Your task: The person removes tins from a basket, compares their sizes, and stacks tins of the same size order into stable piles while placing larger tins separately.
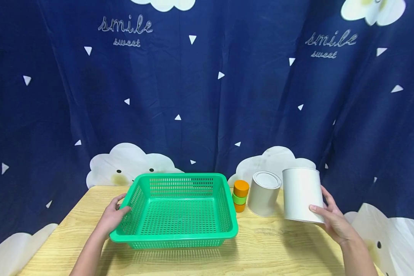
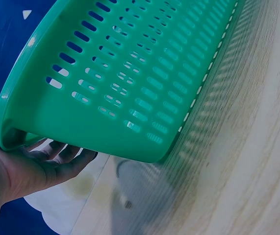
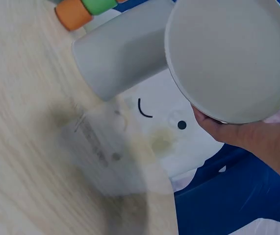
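Note:
A green plastic basket (image 1: 179, 237) with slotted walls stands left of centre, nothing inside it. My left hand (image 1: 113, 215) grips its left rim, thumb over the edge and fingers beneath it, as the left hand (image 2: 37, 169) in the left wrist view also shows. On the right, my right hand (image 1: 336, 220) holds a white can (image 1: 301, 195) from its right side, raised off the table and slightly tilted. The right wrist view shows the can's round base (image 3: 233, 58); most of the fingers are hidden behind it.
A second white can (image 1: 265, 195) with a lid stands between the raised can and the basket. Beside the basket's right wall is a stack of orange and green round pieces (image 1: 240, 196). The wooden table (image 1: 262, 249) ends at a dark blue curtain (image 1: 179, 88).

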Demonstrator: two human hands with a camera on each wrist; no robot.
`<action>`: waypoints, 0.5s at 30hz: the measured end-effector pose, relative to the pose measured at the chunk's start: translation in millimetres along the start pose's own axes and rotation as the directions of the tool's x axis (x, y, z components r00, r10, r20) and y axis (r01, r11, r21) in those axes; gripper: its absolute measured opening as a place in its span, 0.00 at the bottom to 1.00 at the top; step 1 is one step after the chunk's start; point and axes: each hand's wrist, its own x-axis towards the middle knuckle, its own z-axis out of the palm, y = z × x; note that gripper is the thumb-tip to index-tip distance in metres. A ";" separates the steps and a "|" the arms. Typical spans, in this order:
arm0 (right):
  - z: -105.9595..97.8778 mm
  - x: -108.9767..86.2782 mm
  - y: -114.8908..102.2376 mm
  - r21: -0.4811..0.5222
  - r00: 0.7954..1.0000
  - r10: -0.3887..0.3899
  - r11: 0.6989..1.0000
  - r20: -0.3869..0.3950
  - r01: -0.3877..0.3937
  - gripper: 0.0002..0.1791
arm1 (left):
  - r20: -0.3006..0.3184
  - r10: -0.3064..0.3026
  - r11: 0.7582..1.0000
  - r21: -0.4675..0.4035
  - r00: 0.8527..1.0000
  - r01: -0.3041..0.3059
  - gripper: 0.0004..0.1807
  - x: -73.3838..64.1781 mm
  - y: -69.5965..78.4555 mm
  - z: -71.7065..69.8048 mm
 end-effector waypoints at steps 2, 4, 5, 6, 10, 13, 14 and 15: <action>-2.1 0.1 3.4 -0.006 0.999 -0.001 1.000 -0.035 0.001 0.43 | -0.001 0.003 1.000 -0.001 1.000 -0.003 0.33 0.0 -0.1 -0.2; -3.8 0.4 7.0 0.005 0.998 -0.003 1.000 -0.062 0.003 0.44 | -0.003 0.006 1.000 0.004 1.000 -0.006 0.33 0.0 0.0 -0.3; -4.4 0.5 8.9 0.006 0.997 -0.001 1.000 -0.077 0.001 0.45 | -0.003 0.007 1.000 0.006 1.000 -0.007 0.33 0.1 0.1 -0.3; -4.9 0.7 10.8 0.008 0.996 0.003 1.000 -0.091 -0.002 0.46 | -0.003 0.008 1.000 0.009 1.000 -0.007 0.33 0.2 0.2 -0.3; -6.0 1.9 20.0 -0.020 0.988 0.025 0.999 -0.151 -0.028 0.50 | -0.004 0.004 1.000 0.012 1.000 -0.004 0.33 0.7 0.2 0.0; -7.4 4.0 28.4 -0.074 0.979 0.046 0.995 -0.198 -0.062 0.53 | -0.001 -0.002 1.000 0.007 1.000 0.002 0.33 1.0 -0.2 0.0; -7.7 5.0 32.3 -0.080 0.975 0.034 0.995 -0.220 -0.053 0.53 | 0.001 -0.003 1.000 0.008 1.000 0.003 0.33 1.1 -0.5 0.0; -8.0 6.4 35.1 -0.095 0.971 0.037 0.994 -0.235 -0.061 0.54 | 0.001 -0.004 1.000 0.007 1.000 0.004 0.33 1.3 -0.8 -0.2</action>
